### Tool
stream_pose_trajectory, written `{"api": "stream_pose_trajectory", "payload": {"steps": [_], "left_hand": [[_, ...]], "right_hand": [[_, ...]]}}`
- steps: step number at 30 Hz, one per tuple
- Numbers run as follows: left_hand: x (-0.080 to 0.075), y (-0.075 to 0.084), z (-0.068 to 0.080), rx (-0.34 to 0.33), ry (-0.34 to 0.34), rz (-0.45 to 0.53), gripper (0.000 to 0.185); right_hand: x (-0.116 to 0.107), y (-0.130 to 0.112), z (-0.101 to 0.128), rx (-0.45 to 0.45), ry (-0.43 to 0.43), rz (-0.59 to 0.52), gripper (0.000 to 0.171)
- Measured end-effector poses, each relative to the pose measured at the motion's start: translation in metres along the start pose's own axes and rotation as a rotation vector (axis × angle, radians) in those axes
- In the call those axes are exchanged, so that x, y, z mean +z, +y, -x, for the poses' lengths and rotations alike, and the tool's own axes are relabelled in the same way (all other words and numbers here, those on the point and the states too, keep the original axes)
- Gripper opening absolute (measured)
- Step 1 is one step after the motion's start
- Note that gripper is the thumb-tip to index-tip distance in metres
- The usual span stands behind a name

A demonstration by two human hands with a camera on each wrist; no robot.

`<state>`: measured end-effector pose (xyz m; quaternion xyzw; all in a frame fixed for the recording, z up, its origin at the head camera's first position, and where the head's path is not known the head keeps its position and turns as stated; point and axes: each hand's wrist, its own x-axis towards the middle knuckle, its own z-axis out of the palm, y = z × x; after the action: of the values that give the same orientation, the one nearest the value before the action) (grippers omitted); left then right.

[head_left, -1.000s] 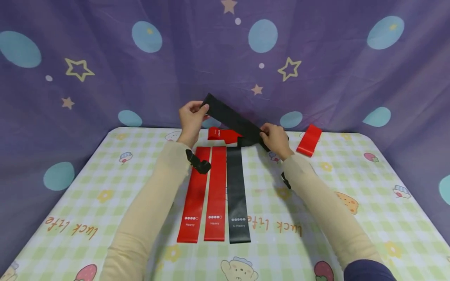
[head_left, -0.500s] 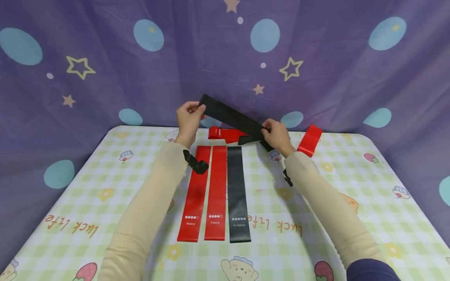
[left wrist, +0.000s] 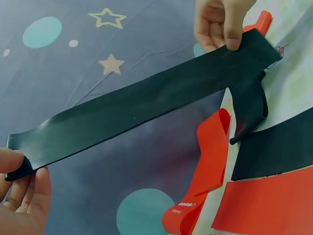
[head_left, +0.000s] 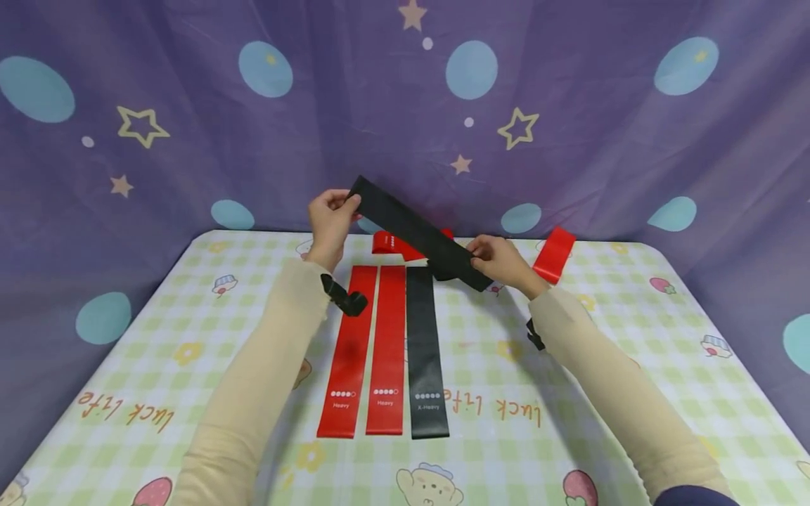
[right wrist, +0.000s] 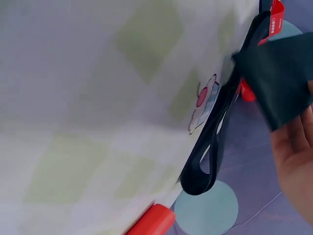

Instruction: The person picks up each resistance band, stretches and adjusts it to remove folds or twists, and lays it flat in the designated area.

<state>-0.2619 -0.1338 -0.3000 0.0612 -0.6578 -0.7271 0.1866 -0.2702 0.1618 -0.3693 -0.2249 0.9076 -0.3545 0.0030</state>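
a green-checked worktop [head_left: 158,320] meets a purple curtain [head_left: 342,91] behind. three bands lie side by side on it, lengthwise: a left red band [head_left: 346,372] and a middle red band [head_left: 386,351], both printed "heavy", then a flat black band [head_left: 427,337] printed "x-heavy". by the far edge sit a folded red band [head_left: 383,242] and a looped black band [right wrist: 198,183], each partly hidden behind the held band [head_left: 405,221]; off to the right lies a short red band [head_left: 554,254]. a dark wrist strap [head_left: 344,296] blocks part of the left red band from the head view.

the held band is black, smooth and fairly straight (one end curls slightly, as the left wrist view shows). it hangs in the air above the far part of the worktop, slanting from high left to low right.

the left grip [head_left: 329,226] pinches its upper end between thumb and fingers. the right grip [head_left: 503,261] pinches it near the lower end, with a corner jutting past the fingertips.
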Motion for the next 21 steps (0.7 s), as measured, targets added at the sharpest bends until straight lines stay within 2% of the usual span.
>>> {"api": "stream_pose_trajectory", "payload": {"steps": [5,12,15,21], "left_hand": [[-0.002,-0.004,0.002,-0.030,-0.013,-0.002,0.020],[-0.004,-0.009,0.005,-0.048,-0.030,-0.028,0.009],[-0.005,-0.008,0.008,-0.041,-0.051,-0.043,0.007],[-0.005,-0.003,0.012,-0.023,-0.085,-0.035,0.007]], "right_hand": [[-0.003,0.007,0.010,-0.025,-0.091,-0.006,0.021],[-0.007,0.015,0.019,-0.079,-0.129,-0.051,0.018],[-0.008,0.020,0.022,-0.073,-0.139,-0.043,0.017],[-0.010,0.028,0.030,-0.005,-0.155,-0.043,0.013]]}}
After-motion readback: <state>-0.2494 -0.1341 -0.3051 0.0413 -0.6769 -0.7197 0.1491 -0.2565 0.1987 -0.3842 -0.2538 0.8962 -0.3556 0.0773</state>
